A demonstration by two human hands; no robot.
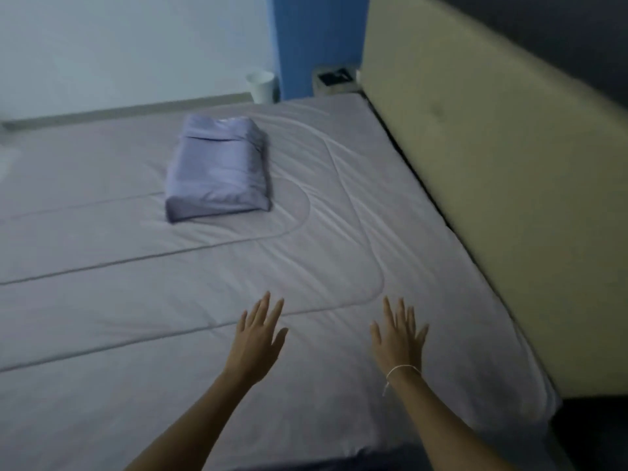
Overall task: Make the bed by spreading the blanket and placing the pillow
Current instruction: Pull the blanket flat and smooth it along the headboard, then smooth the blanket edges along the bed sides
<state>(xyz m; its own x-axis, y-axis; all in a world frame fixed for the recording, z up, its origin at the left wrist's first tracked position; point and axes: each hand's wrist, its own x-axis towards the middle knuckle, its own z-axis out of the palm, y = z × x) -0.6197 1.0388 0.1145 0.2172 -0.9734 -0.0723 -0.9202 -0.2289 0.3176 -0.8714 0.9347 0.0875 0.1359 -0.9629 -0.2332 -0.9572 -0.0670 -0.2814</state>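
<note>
A grey-lilac quilted blanket (210,280) lies spread flat over the bed, with light wrinkles near the headboard. On it, toward the far side, rests a lilac pillow (219,169), lying flat. My left hand (256,338) and my right hand (397,338) are stretched out over the blanket near the bed's near edge, palms down, fingers apart, holding nothing. A thin white string bracelet circles my right wrist. Whether the palms touch the blanket is unclear.
A beige padded headboard (492,164) runs along the right side of the bed. Beyond the far edge stand a white bin (261,86) and a small nightstand (334,79) against a blue wall strip. Dark floor shows at the lower right.
</note>
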